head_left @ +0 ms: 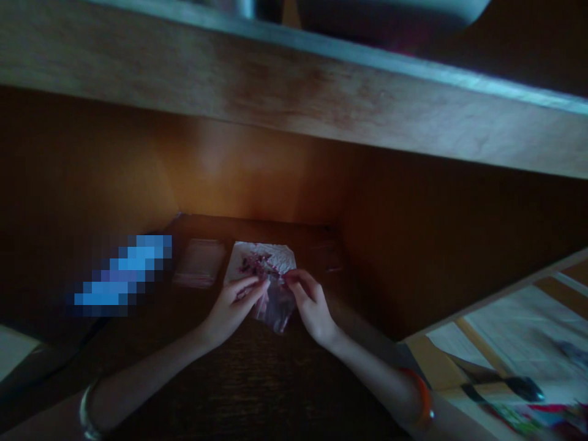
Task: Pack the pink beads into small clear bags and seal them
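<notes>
A small clear plastic bag (277, 304) hangs between my two hands, its top edge pinched from both sides. My left hand (237, 304) is closed on the bag's left side, thumb against fingers. On the other side my right hand (313, 304) pinches the right edge. Just beyond the bag lies a whitish sheet or packet (235, 260). Small dark red pieces (256, 262) are heaped on it; their kind is too blurred to tell. Crinkled clear plastic (279, 257) sits at its right part.
A stack of clear plastic bags (200, 262) lies left of the sheet, and another faint clear packet (331, 257) lies to the right. A glowing, pixelated blue screen (126, 275) stands at left. Wooden walls enclose the dark tabletop (239, 386); a shelf edge (285, 92) crosses above.
</notes>
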Tool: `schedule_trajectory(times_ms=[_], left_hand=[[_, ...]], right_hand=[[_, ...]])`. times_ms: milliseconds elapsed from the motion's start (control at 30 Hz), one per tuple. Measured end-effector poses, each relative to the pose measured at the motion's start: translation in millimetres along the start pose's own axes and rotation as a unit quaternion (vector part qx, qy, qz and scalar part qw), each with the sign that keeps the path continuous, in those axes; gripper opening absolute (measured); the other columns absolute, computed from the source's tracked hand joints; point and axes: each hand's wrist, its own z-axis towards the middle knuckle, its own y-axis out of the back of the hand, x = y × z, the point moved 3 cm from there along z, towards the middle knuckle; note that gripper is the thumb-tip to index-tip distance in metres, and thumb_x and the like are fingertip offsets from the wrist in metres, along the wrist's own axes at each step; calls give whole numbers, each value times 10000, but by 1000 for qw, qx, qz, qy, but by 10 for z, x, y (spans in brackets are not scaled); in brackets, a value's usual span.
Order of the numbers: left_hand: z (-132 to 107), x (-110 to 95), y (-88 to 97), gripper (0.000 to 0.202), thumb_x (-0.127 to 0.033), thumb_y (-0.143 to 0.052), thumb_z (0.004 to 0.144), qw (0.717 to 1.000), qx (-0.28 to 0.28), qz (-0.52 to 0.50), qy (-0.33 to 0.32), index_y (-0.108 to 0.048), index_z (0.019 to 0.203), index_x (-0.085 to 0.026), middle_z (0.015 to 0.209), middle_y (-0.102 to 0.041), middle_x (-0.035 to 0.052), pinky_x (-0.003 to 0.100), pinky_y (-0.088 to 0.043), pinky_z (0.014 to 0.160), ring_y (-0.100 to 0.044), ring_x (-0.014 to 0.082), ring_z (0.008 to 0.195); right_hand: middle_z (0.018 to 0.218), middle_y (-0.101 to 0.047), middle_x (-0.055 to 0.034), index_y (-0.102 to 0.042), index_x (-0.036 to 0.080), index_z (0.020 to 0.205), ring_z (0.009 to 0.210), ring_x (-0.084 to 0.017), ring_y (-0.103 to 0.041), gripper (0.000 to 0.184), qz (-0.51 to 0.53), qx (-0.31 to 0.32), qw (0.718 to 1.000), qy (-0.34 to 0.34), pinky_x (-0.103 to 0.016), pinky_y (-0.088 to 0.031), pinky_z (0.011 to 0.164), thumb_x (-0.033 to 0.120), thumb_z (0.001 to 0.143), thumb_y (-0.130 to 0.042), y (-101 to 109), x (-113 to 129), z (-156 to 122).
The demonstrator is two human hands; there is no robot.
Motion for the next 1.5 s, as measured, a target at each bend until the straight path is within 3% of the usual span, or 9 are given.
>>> schedule_trajectory(times_ms=[100, 167, 333, 467, 700, 900, 1167, 1333, 1500], left_hand=[[-73, -54, -37, 317, -339, -483, 841, 1000, -6, 0, -18, -482, 573, -171, 492, -451, -43, 193, -376, 459, -439, 86, 463], [-112, -63, -44, 324, -324, -496, 834, 999, -18, 15, -40, -452, 552, -170, 485, -405, -49, 188, -339, 438, -400, 80, 459], [-171, -41, -88, 292, -271, -507, 815, 996, 12, 37, -80, -454, 549, -164, 495, -403, -47, 185, -317, 427, -381, 74, 458], [-185, -60, -127, 274, -248, -505, 809, 995, 41, 40, -87, -491, 551, -158, 508, -492, -23, 189, -363, 449, -448, 83, 476], [-204, -37, -209, 202, -243, -503, 823, 990, 132, -15, -41, -584, 664, -149, 582, -638, 20, 171, -363, 384, -510, 76, 435], [-177, -22, -207, 211, -288, -547, 800, 984, 148, -99, 21, -500, 634, -168, 569, -638, 13, 178, -348, 379, -552, 94, 456], [-182, -19, -149, 281, -317, -421, 877, 991, 125, -43, -7, -498, 650, -170, 562, -540, -5, 239, -408, 533, -528, 114, 538], [-198, 7, -172, 260, -281, -362, 897, 994, 91, 28, -51, -463, 679, -179, 564, -505, -24, 217, -386, 510, -492, 106, 521], [-208, 14, -132, 184, -212, -421, 852, 968, 32, 220, -118, -471, 678, -185, 590, -491, -19, 231, -374, 541, -474, 120, 552]], right_hand=[[861, -560, -40, -558, 194, 817, 873, -175, -519, 98, -111, -48, 987, 105, -325, -420, 822, 274, 829, -501, 62, 142, -99], [795, -547, -27, -545, 196, 738, 823, -170, -506, 135, -129, -28, 983, 129, -314, -411, 788, 281, 837, -513, 47, 200, -172], [516, -435, 32, -471, 192, 565, 475, -99, -409, 373, 40, 133, 990, 15, -231, -356, 477, 409, 868, -468, -126, 111, -316], [475, -420, 46, -484, 185, 547, 427, -77, -392, 410, 101, 145, 983, -39, -217, -336, 443, 462, 850, -485, -174, 60, -323], [494, -443, 62, -547, 174, 646, 399, -57, -400, 334, 123, 242, 959, -84, -188, -347, 410, 459, 819, -528, -199, 136, -278], [495, -486, 53, -532, 172, 667, 388, -56, -421, 338, 170, 249, 948, -106, -178, -360, 398, 471, 824, -512, -200, 115, -280], [559, -524, 33, -517, 174, 694, 408, -73, -464, 262, 201, 232, 944, -123, -187, -359, 377, 404, 819, -526, -176, 56, -241], [522, -469, 50, -492, 186, 699, 410, -72, -405, 277, 121, 200, 971, -44, -193, -337, 402, 402, 868, -453, -174, 52, -254], [624, -488, 28, -501, 190, 689, 562, -97, -449, 168, -39, 154, 985, 68, -217, -376, 541, 256, 843, -486, -133, 117, -276]])
